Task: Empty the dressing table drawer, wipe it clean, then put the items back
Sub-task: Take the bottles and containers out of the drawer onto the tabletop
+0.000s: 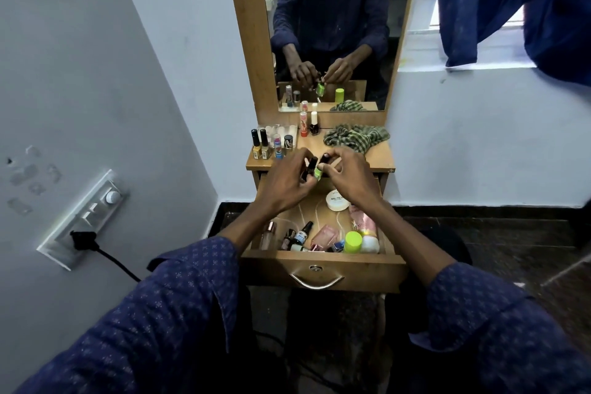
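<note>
The wooden drawer (323, 257) of the dressing table stands pulled open. Inside lie several small bottles (302, 235), a pink bottle (324, 235), a white round tin (337, 201), a pink tube (359, 221) and a container with a lime-green cap (352, 241). Above the drawer's back, my left hand (283, 184) grips a dark nail polish bottle (311, 168). My right hand (350, 177) pinches a green nail polish bottle (318, 171) by its dark cap. The two hands are close together at the tabletop's front edge.
On the tabletop (380, 158) stand several nail polish bottles and lipsticks (265, 144), two more near the mirror (309, 123), and a crumpled green checked cloth (356, 136). The mirror (332, 25) rises behind. A switch panel with a black plug (84, 238) is on the left wall.
</note>
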{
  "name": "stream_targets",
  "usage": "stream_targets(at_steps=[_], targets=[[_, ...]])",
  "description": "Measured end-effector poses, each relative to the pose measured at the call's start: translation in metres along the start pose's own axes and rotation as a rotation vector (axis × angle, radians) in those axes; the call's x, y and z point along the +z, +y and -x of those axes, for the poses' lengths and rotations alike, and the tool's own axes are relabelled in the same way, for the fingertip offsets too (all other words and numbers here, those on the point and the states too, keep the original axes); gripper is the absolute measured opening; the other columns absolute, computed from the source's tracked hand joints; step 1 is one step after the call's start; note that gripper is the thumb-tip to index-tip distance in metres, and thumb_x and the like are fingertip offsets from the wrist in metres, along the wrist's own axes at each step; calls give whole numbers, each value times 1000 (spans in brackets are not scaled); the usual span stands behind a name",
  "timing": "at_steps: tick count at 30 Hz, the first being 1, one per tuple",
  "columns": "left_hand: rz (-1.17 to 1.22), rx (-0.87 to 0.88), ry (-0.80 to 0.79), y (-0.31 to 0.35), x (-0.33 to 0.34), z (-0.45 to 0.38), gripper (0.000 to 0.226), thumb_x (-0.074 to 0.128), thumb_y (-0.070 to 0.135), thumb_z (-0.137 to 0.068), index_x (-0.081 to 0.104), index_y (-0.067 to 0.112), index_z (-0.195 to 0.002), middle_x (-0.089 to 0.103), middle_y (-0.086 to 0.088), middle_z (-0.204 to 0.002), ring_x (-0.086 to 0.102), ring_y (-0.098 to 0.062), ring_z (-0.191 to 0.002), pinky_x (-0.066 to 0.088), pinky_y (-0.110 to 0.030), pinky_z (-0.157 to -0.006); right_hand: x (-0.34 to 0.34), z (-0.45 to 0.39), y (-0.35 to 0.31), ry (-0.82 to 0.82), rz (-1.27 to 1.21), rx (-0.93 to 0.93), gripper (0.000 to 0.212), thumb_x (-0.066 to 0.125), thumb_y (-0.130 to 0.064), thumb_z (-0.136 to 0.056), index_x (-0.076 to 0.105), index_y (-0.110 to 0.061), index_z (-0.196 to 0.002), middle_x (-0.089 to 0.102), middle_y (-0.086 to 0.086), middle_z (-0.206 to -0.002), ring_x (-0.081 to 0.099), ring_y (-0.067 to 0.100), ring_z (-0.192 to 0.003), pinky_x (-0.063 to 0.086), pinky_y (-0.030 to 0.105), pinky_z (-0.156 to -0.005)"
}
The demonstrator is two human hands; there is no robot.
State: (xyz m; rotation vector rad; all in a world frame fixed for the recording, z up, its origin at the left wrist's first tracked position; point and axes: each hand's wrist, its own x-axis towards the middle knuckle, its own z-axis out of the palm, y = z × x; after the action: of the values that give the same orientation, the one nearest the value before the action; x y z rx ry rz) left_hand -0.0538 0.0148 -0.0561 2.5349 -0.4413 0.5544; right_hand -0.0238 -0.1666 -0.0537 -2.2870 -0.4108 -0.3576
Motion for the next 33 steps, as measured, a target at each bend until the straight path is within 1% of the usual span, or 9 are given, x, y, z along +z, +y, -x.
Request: stream_targets(at_steps=[4, 6, 10, 14, 18, 20, 23, 28, 33], targets=[[-137, 9, 9, 1, -17, -45, 31, 72, 47, -85, 61, 26, -105, 71, 7, -89, 65, -14, -80, 57, -45, -87, -10, -33, -1, 51, 47, -73, 16, 79, -24, -90, 73, -20, -104, 70, -5, -97, 62, 10, -76, 58, 35, -70], [-157, -9, 0, -2, -25, -69, 27, 77, 41, -85, 68, 23, -103, 74, 6, -91, 68, -15, -84, 58, -49, -90, -14, -50, 1, 70, 76, -68, 16, 79, -29, -90, 73, -22, -103, 70, -6, -95, 63, 11, -77, 59, 37, -69], [-205, -96, -43, -12, -33, -106, 10, 80, 28, -88, 79, 19, -94, 78, 2, -90, 71, -17, -81, 61, -44, -79, -17, -78, 3, 78, 120, -72, 15, 78, -26, -90, 73, -22, -104, 71, -6, -97, 62, 11, -86, 54, 33, -68], [-247, -177, -90, -34, -22, -130, 5, 79, 23, -84, 78, 22, -79, 74, 6, -77, 68, -17, -72, 59, -55, -80, -13, -100, 1, 54, 140, -44, 19, 81, -23, -88, 74, -24, -106, 70, -9, -91, 63, 11, -84, 40, 25, -60], [-226, -181, -132, -40, -13, -138, 9, 80, 15, -83, 76, 21, -79, 72, 6, -77, 66, -18, -74, 57, -47, -77, 5, -118, 5, 14, 131, -7, 16, 81, -20, -88, 74, -22, -103, 69, -8, -85, 66, 13, -81, 51, 30, -65], [-218, -183, -135, -43, -10, -141, 8, 80, 15, -81, 76, 22, -80, 73, 5, -79, 68, -21, -76, 58, -52, -78, 14, -124, 8, 6, 135, 5, 14, 82, -21, -87, 73, -23, -98, 68, -9, -81, 65, 12, -78, 57, 35, -70], [-242, -176, -140, -48, -3, -144, 3, 80, 13, -82, 78, 15, -82, 74, -2, -79, 67, -21, -73, 58, -42, -70, 24, -131, 12, 6, 154, -3, 12, 81, -23, -87, 73, -23, -95, 67, -9, -78, 65, 13, -76, 59, 40, -72], [-292, -214, -137, -65, 12, -151, 6, 80, 18, -81, 76, 20, -76, 72, 2, -74, 67, -22, -76, 56, -59, -83, 31, -140, 15, 13, 139, -1, 10, 81, -24, -87, 74, -21, -93, 69, -8, -77, 66, 13, -77, 59, 43, -75], [-260, -235, -86, -61, 14, -149, 7, 78, 19, -82, 72, 21, -80, 72, 1, -80, 66, -24, -83, 53, -62, -89, 35, -140, 18, 11, 100, -2, 16, 84, -25, -85, 73, -22, -97, 68, -10, -79, 66, 10, -78, 60, 42, -75]])
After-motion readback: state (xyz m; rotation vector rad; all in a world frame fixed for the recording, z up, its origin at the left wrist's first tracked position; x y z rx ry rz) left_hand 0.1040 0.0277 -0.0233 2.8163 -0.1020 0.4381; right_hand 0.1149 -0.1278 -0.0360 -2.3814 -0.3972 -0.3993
